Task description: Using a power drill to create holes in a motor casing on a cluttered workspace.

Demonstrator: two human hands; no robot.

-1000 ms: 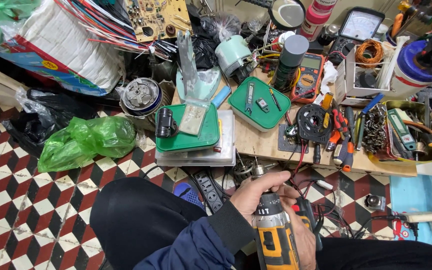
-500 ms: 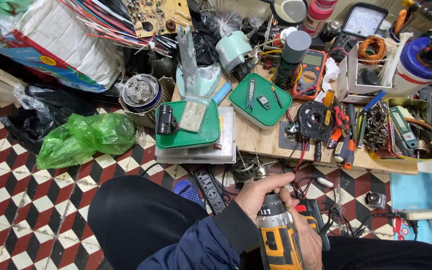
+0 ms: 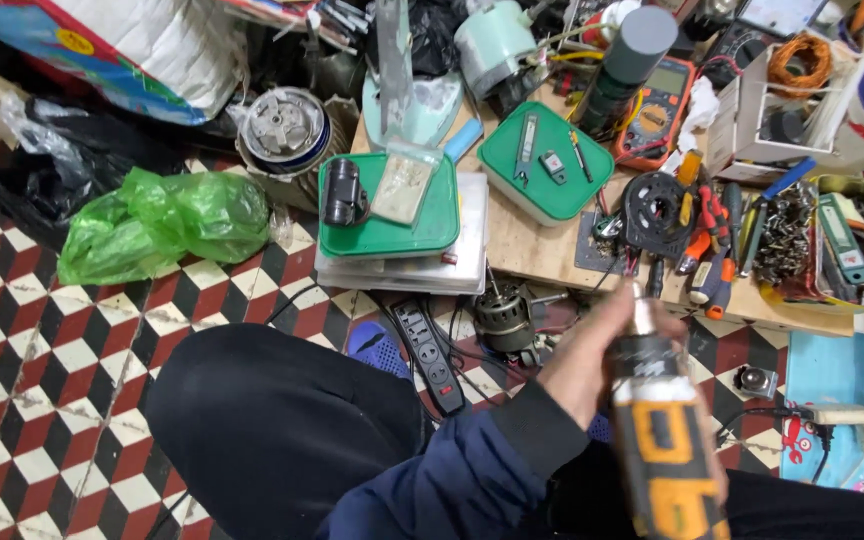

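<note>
Lower right of frame: left hand (image 3: 592, 360) wrapped around the chuck end of the orange-black drill (image 3: 664, 440), fingers closed on it. Right hand hidden behind the drill, grip unclear. Looks like chuck adjustment; next needs a bit, maybe from the tools (image 3: 712, 240) above.

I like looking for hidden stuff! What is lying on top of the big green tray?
On the green tray lie a dark cylinder part and a clear packet. White boards show underneath; anything between is covered.
</note>
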